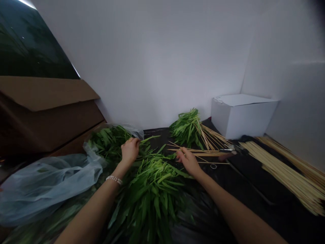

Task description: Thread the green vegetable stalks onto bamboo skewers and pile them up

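My left hand [130, 149], wearing a bead bracelet at the wrist, is closed in a pinch on a leafy green stem [151, 137] that points right. My right hand [188, 160] is also closed, its fingertips on a small green leaf [172, 156]. Between and below both hands spreads a heap of long-leaved greens [158, 193], cut stems towards the back. Another pile of greens [109, 139] lies left of my left hand, partly in clear plastic. Just beyond my right hand, loose thin wooden sticks [209, 153] rest on the black surface.
At the back, a bunch of greens on sticks [188, 127] leans near a white box [243, 115]. Bundles of wooden sticks [284, 173] lie right. A small ring [213, 166] sits nearby. Left are a plastic bag [50, 186] and a cardboard box [50, 118].
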